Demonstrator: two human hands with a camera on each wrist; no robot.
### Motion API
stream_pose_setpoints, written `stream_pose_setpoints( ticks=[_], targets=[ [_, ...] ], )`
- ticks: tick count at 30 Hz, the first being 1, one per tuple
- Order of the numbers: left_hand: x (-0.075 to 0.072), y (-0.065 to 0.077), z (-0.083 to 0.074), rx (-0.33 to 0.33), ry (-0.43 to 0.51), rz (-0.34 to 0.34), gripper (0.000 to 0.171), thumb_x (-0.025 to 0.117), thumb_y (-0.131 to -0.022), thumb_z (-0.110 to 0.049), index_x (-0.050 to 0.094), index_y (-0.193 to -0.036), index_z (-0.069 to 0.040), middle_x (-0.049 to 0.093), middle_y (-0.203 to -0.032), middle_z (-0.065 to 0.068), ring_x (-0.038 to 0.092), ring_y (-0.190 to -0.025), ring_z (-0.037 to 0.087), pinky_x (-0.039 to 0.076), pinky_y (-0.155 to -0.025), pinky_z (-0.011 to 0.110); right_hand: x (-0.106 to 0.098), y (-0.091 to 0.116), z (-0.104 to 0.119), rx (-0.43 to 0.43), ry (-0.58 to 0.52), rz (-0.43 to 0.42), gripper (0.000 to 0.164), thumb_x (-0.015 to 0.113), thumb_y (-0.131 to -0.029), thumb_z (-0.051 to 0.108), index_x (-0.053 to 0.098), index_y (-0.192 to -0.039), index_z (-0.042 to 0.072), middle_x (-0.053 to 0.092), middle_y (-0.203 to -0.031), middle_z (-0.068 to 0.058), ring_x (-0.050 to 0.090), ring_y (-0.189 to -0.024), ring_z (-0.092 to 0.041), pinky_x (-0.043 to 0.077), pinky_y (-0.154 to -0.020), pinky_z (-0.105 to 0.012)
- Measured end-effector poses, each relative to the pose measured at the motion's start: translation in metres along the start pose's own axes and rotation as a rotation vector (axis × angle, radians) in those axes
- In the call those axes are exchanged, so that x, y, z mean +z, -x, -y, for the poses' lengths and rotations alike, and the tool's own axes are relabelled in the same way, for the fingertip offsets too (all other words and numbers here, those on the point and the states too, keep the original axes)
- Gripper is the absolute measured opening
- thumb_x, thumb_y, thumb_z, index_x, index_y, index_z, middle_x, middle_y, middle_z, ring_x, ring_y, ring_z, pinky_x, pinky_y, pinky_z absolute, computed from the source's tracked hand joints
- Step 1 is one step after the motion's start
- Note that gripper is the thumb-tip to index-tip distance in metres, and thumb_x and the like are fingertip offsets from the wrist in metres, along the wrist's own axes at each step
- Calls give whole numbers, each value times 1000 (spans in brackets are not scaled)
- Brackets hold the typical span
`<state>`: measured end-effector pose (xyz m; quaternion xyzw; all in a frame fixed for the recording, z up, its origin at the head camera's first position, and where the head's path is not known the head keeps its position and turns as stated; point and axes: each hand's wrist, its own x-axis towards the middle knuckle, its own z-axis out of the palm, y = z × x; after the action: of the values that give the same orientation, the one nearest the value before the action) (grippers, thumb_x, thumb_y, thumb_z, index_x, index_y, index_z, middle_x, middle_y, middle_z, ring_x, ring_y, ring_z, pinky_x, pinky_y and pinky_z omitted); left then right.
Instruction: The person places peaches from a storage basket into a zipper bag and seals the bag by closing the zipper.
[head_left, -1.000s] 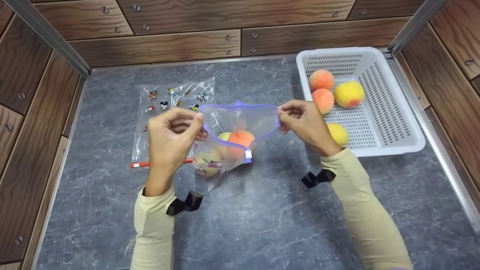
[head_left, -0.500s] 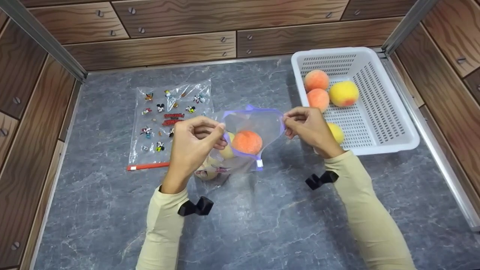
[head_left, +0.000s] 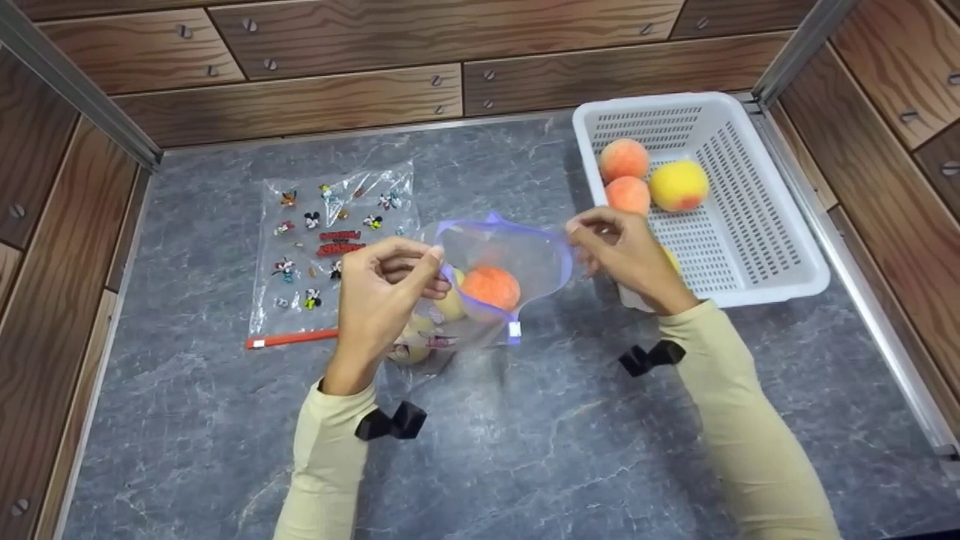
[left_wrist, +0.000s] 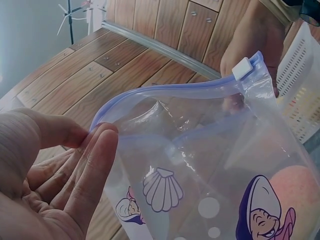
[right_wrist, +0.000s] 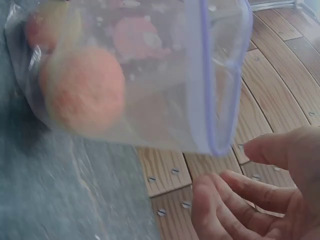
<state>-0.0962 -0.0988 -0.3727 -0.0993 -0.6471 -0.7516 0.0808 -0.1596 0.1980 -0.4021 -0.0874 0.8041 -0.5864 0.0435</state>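
A clear zip bag (head_left: 529,251) with a purple zip edge and white slider stands with its mouth spread. Inside it lie an orange-red peach (head_left: 491,290) and paler yellowish fruit lower down. My left hand (head_left: 386,300) pinches the left end of the purple rim between thumb and fingers, as the left wrist view also shows. My right hand (head_left: 630,251) is just past the rim's right end. In the right wrist view, its thumb and fingers are spread apart, a small gap from the purple edge, holding nothing.
A white perforated basket (head_left: 727,262) at the right holds several peaches, including a yellow one (head_left: 679,185). Behind my left hand a flat clear bag (head_left: 300,247) with cartoon prints and a red slider strip (head_left: 296,340) lies on the grey marbled table (head_left: 525,450).
The bag and left hand shifted right, and the bag's mouth tilted toward the head camera. My right hand, which pinched the rim's right end, has let go of it.
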Motion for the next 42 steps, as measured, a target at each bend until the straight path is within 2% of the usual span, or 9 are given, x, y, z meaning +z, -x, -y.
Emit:
stream_pose_setpoints(
  ticks=[3, 5, 10, 13, 18, 23, 33, 39, 42],
  targets=[
    [-1, 1, 0, 9, 1, -3, 15, 71, -91, 1, 68, -91, 16, 73, -76, 20, 72, -62, 26, 64, -58, 44, -11, -6, 7, 2, 77, -71, 33, 66, -100, 22, 66, -118, -6, 65, -100, -14, 63, -77, -16, 60, -61, -24],
    [-2, 3, 0, 12, -4, -7, 14, 71, -91, 1, 69, -90, 14, 73, -76, 20, 72, -62, 26, 64, -58, 44, -20, -13, 12, 9, 143, -113, 38, 67, -99, 26, 65, -123, -3, 65, -107, -14, 63, -88, -18, 60, -71, -23],
    [-3, 4, -1, 8, -11, -9, 11, 71, -91, 0, 71, -89, 11, 72, -76, 20, 72, -62, 27, 64, -58, 44, -46, -30, 16, -45, 347, -159, 46, 70, -97, 25, 60, -132, -3, 65, -125, -23, 63, -111, -32, 55, -98, -41],
    [-3, 4, -2, 4, -9, -9, 10, 71, -91, 0, 71, -89, 10, 72, -76, 20, 72, -62, 27, 64, -58, 45, -62, -37, 13, -36, 485, -144, 53, 72, -94, 23, 55, -138, -3, 60, -134, -27, 59, -119, -43, 51, -103, -54],
    [-2, 4, -3, -4, -12, -14, 10, 71, -91, 0, 71, -88, 10, 72, -75, 20, 72, -62, 28, 64, -59, 45, -81, -41, 1, 74, 679, 1, 72, 75, -90, 22, 43, -147, -6, 47, -146, -30, 43, -134, -50, 38, -110, -65],
    [-2, 4, -2, -8, -10, -15, 10, 72, -91, 0, 71, -89, 10, 73, -76, 20, 72, -62, 28, 64, -59, 45, -93, -42, -14, 202, 779, 189, 88, 80, -86, 29, 34, -150, -10, 39, -148, -36, 36, -136, -54, 32, -112, -69],
    [-2, 4, 0, -7, -11, -14, 11, 72, -91, 0, 71, -89, 10, 73, -76, 20, 72, -63, 27, 64, -59, 45, -97, -33, -31, 317, 731, 474, 102, 81, -85, 37, 22, -154, -10, 30, -154, -37, 28, -141, -56, 26, -113, -73],
    [-2, 3, 1, -8, -16, -15, 12, 71, -92, -1, 71, -90, 10, 73, -77, 19, 72, -63, 27, 64, -59, 44, -97, -31, -34, 329, 787, 591, 90, 77, -87, 35, 32, -149, -11, 43, -144, -37, 43, -131, -54, 39, -107, -69],
    [-1, 3, 1, -11, -19, -18, 11, 71, -91, 0, 71, -90, 10, 73, -77, 19, 72, -63, 27, 64, -59, 44, -97, -31, -36, 307, 810, 631, 84, 76, -87, 36, 38, -145, -12, 55, -129, -33, 56, -115, -45, 49, -99, -61]
  ],
)
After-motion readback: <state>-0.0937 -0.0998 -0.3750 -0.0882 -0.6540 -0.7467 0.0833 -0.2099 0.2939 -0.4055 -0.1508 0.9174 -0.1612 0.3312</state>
